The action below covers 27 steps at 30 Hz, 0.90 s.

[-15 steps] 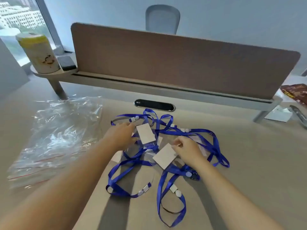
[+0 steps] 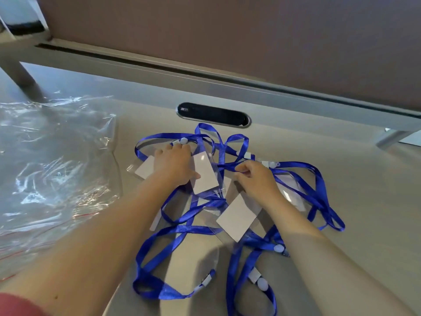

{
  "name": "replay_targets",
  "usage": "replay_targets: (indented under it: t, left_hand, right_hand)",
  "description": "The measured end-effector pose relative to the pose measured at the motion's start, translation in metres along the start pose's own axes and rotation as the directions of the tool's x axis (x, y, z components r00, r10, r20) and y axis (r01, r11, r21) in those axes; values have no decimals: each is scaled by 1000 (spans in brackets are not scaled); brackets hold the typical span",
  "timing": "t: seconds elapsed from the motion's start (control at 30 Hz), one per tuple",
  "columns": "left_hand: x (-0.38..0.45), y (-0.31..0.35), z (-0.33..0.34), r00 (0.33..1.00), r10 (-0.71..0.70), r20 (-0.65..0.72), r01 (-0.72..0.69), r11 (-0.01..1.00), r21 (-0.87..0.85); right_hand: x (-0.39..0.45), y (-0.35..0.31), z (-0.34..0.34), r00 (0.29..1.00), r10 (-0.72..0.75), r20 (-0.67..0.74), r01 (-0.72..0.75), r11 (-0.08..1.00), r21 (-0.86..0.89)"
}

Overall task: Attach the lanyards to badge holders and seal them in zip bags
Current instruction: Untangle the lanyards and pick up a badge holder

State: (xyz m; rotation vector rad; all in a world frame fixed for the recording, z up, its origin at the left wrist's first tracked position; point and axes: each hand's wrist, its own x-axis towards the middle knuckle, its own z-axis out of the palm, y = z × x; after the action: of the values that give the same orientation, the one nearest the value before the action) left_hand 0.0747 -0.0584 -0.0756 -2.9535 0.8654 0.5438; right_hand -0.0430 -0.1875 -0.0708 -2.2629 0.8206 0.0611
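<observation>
A tangle of blue lanyards (image 2: 193,215) with white clips lies in the middle of the desk. Several clear badge holders with white cards are mixed in: one (image 2: 205,174) between my hands, one (image 2: 238,216) below my right hand, one (image 2: 143,167) left of my left hand. My left hand (image 2: 174,164) rests on the pile, fingers spread flat over a lanyard clip and the holders. My right hand (image 2: 255,179) has curled fingers pinching a blue lanyard strand. Clear zip bags (image 2: 54,169) with red seal lines lie at the left.
A brown divider panel (image 2: 250,37) on a grey rail runs across the back. A dark oval cable slot (image 2: 213,115) sits just behind the pile. A rail leg (image 2: 18,74) stands at the far left. A white sheet shows at the right edge.
The camera has moved closer and tilted down. My left hand has slid left onto the pile's far side. My right hand has left the white card and taken a lanyard strand.
</observation>
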Motion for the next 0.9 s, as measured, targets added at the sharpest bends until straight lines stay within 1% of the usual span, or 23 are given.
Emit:
replay_targets:
  t: [0.1, 0.23, 0.37, 0.43, 0.47, 0.5, 0.53, 0.57, 0.6, 0.63, 0.67, 0.73, 0.8, 0.9]
  left_hand:
    - [5, -2, 0, 1000, 3, -1, -3, 999, 45]
    - [11, -4, 3, 999, -1, 40, 0, 1000, 21]
    - [13, -3, -2, 999, -46, -15, 46, 999, 9]
    - [11, -7, -10, 997, -74, -20, 74, 997, -14]
    - [10, -12, -16, 997, -81, -17, 80, 994, -73]
    - [9, -19, -22, 996, -83, -24, 77, 980, -183]
    - [9, -28, -28, 995, -94, -19, 83, 941, -327]
    - [9, -38, -34, 994, -108, 1, 95, 875, -474]
    - [10, -49, -40, 992, -125, 24, 116, 806, -581]
    - [9, -59, -46, 988, -143, 52, 143, 751, -645]
    - [9, -70, -51, 985, -156, 77, 165, 701, -694]
    - [8, -90, -60, 979, -163, 118, 197, 646, -737]
    - [8, -107, -65, 976, -182, 119, 209, 623, -754]
    - [10, -125, -67, 967, -244, 70, 207, 595, -777]
  right_hand:
    - [6, -7, 0, 1000, 8, -4, -8, 1000, -12]
    - [12, -12, 0, 1000, 0, -3, 0, 1000, -20]
    - [14, -11, -1, 1000, -10, -12, 9, 999, -33]
    - [17, -12, -1, 999, -25, -25, 24, 999, -31]
    - [18, -14, 0, 999, -34, -32, 33, 999, -33]
    - [21, -17, 2, 998, -46, -40, 45, 998, -36]
    - [24, -21, 5, 997, -62, -48, 60, 997, -39]
    - [28, -26, 8, 995, -77, -56, 75, 996, -43]
    - [32, -32, 12, 994, -92, -61, 90, 995, -49]
    - [35, -38, 16, 992, -112, -63, 108, 992, -63]
    - [39, -44, 21, 988, -138, -64, 132, 988, -82]
    - [48, -57, 29, 978, -199, -62, 190, 973, -132]
    - [56, -68, 37, 963, -267, -42, 254, 946, -200]
    - [67, -80, 53, 940, -341, -11, 324, 902, -287]
